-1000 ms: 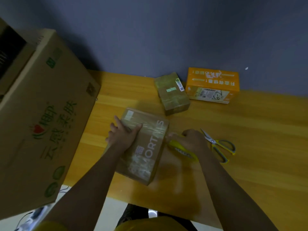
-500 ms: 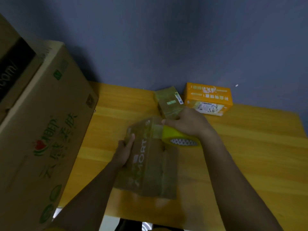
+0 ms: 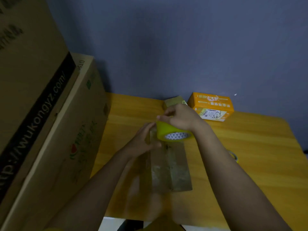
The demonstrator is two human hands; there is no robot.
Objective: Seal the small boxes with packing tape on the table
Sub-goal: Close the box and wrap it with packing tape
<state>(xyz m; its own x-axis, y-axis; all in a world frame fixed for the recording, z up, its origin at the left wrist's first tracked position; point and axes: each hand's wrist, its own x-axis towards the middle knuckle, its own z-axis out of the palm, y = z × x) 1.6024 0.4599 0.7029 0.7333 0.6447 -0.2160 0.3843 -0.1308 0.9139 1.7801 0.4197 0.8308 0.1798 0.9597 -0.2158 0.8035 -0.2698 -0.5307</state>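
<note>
Blue-grey wall stood behind a yellow wooden table, low light, near field blurred.

Writing: tall carton at far left carried a black band reading "http://wukongyz.com/". Lower carton beside it showed green characters and a red mark, not readable. Orange box had white print on top and a white label with black scrawl on its front; text too small to read.

Count: two large cartons, left. Three small boxes on the table: brown box in the middle, standing on the surface under both hands; second brown box far behind the right hand, mostly hidden; orange box far right against the wall. One tape roll, yellow, white core with grey triangle pattern. One yellow object at the right forearm's edge, mostly hidden, not identified.

Hands: right hand gripped the roll from above, fingers curled over it, thumb and forefinger pinched at its far rim. Left hand lay against the middle box's upper left side, fingers straight and together, tips touching the roll's left edge.

Edges and room: lower carton overhung or abutted the table's left edge; which, could not be told. Right half of the table was open wood to the right edge. Near edge ran under the forearms.
</note>
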